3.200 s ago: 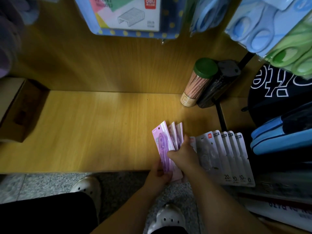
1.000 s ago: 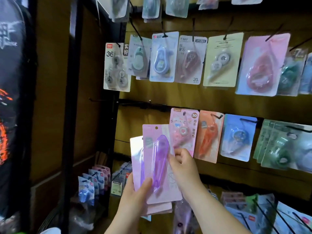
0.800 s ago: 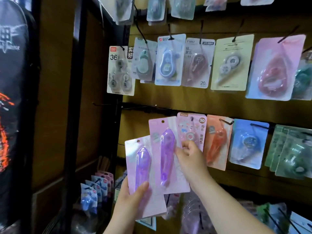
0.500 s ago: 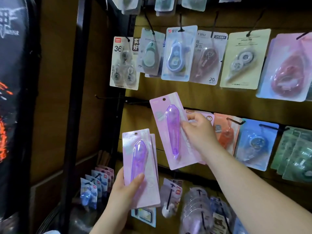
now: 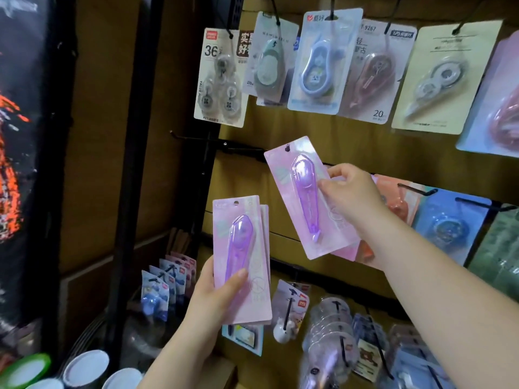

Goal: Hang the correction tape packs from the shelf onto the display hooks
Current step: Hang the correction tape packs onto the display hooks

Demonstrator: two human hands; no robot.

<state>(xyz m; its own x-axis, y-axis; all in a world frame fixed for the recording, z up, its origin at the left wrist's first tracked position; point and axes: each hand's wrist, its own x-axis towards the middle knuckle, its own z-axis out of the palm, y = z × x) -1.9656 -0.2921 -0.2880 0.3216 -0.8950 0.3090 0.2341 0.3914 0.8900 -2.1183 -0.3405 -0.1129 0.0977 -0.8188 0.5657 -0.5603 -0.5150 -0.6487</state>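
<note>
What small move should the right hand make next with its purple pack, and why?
Probably shift the right hand left until the hole in its purple pack meets the bare hook, then slide it on. The pack seems unhung; the left hand holds a spare stack.

One pink pack (image 5: 304,200) with purple tape is tilting left, hole sitting right at the black hook (image 5: 245,149), the other packs (image 5: 240,256) standing upright lower left.

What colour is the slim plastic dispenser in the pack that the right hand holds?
Translucent purple dispenser, on a pink card; head view shows it.
</note>
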